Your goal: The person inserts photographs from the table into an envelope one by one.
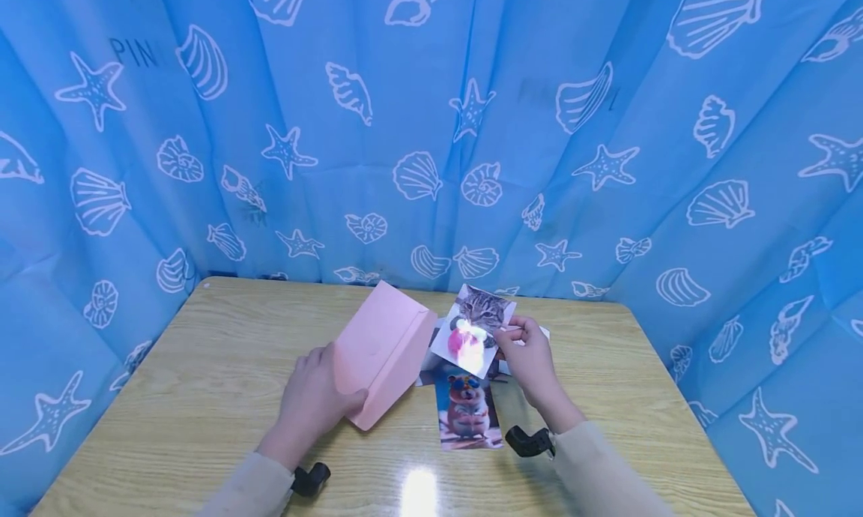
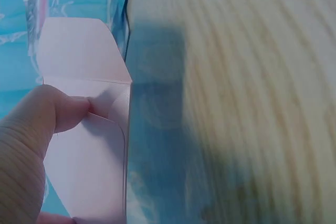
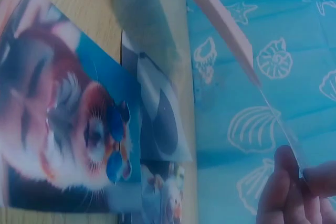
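My left hand (image 1: pixel 312 395) grips a pale pink envelope (image 1: pixel 384 337), tilted above the table with its flap open. In the left wrist view the thumb (image 2: pixel 39 111) presses at the mouth of the envelope (image 2: pixel 79 45). Beside the envelope, my right hand (image 1: pixel 531 360) pinches a cat picture card (image 1: pixel 482 307) by its right edge. In the right wrist view that card shows only edge-on, close to the envelope (image 3: pixel 226 22). A card with a hamster in sunglasses (image 1: pixel 467 419) lies below it, overlapping other cards (image 3: pixel 160 114) that are partly hidden.
A wooden table (image 1: pixel 222 375) carries the cards. Behind it and along the sides hangs a blue curtain (image 1: pixel 377 135) with white shells and starfish. A bright light reflection lies near the table's front.
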Tool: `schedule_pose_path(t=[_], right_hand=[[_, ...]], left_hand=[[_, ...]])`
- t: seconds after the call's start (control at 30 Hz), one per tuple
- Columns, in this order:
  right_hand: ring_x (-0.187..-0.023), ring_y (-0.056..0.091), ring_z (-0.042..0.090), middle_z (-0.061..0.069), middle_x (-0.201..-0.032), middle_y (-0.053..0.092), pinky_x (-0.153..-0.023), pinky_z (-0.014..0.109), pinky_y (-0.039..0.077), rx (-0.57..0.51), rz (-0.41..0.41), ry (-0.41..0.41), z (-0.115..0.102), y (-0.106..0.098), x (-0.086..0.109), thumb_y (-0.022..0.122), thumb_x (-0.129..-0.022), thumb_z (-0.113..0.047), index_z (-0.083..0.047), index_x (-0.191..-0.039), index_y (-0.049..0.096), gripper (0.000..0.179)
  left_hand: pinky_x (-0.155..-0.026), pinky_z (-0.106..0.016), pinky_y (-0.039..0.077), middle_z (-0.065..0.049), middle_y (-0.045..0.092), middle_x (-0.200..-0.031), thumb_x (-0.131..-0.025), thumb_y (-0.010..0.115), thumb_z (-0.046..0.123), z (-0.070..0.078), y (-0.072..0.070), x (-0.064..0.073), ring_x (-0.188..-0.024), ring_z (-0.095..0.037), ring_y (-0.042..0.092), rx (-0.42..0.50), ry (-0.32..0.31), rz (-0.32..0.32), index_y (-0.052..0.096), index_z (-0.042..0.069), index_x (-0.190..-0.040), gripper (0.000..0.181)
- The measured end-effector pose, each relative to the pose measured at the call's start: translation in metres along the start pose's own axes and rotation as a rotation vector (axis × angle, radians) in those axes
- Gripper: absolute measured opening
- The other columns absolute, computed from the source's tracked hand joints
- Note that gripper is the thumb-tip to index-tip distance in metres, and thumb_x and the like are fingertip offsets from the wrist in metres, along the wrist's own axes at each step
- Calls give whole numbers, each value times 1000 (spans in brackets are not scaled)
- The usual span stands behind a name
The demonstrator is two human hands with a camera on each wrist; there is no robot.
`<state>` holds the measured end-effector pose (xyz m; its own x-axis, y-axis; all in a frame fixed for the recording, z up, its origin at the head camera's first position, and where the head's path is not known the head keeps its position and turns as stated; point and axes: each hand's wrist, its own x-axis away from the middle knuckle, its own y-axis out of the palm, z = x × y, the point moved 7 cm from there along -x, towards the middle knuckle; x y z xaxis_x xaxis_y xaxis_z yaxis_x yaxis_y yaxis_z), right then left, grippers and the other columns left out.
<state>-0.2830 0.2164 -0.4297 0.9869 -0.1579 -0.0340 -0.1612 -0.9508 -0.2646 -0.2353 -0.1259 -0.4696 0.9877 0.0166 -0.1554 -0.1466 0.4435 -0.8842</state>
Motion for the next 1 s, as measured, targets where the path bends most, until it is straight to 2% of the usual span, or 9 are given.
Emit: schedule_pose_path(t=[0.1,0.2,0.37,0.6,0.67,0.83,1.0], right_hand=[[-65,63,21,15,-91,59,-70,40,56,11,16,-16,-2,1,2,62,-93,-9,3,-122,49,34],[-67,65,26,15,-92,59,-67,38,56,16,41,-25,-4,-1,2,62,-94,-11,2,-122,48,34],[-73,66,33,15,-94,58,-59,28,51,9,68,-16,-5,-3,3,59,-95,-14,-1,-123,47,33],[-67,58,16,12,-87,63,-54,25,45,43,46,-57,-4,11,5,66,-92,-15,-2,-114,53,29],[-66,56,15,12,-84,64,-54,24,44,48,48,-65,-3,15,6,67,-91,-15,-3,-111,54,27],[-65,61,22,12,-80,64,-55,25,48,44,44,-63,0,23,10,68,-90,-12,-2,-108,55,24],[-63,65,30,13,-78,64,-58,34,54,20,9,-55,0,35,17,67,-89,-6,0,-108,55,23]], left_hand=[[-94,-51,43,-26,49,-131,-69,77,53,2,2,2,-117,-41,44,-13,-3,-7,38,-7,-140,101],[-94,-52,42,-27,48,-131,-69,77,53,3,1,3,-118,-41,44,-33,4,1,38,-8,-140,102],[-95,-52,42,-27,49,-131,-70,77,53,5,-1,3,-118,-42,45,-63,14,17,38,-9,-139,101],[-93,-51,44,-27,49,-130,-69,77,54,10,-1,4,-116,-41,45,-71,7,11,38,-9,-139,102],[-91,-52,45,-27,49,-129,-69,77,54,12,-1,4,-115,-41,46,-73,13,15,39,-9,-139,102],[-87,-52,47,-26,51,-128,-68,75,58,14,-2,5,-113,-40,48,-86,16,24,41,-9,-138,102],[-83,-51,50,-24,54,-125,-68,73,63,17,1,6,-111,-38,50,-104,11,21,43,-8,-136,103]])
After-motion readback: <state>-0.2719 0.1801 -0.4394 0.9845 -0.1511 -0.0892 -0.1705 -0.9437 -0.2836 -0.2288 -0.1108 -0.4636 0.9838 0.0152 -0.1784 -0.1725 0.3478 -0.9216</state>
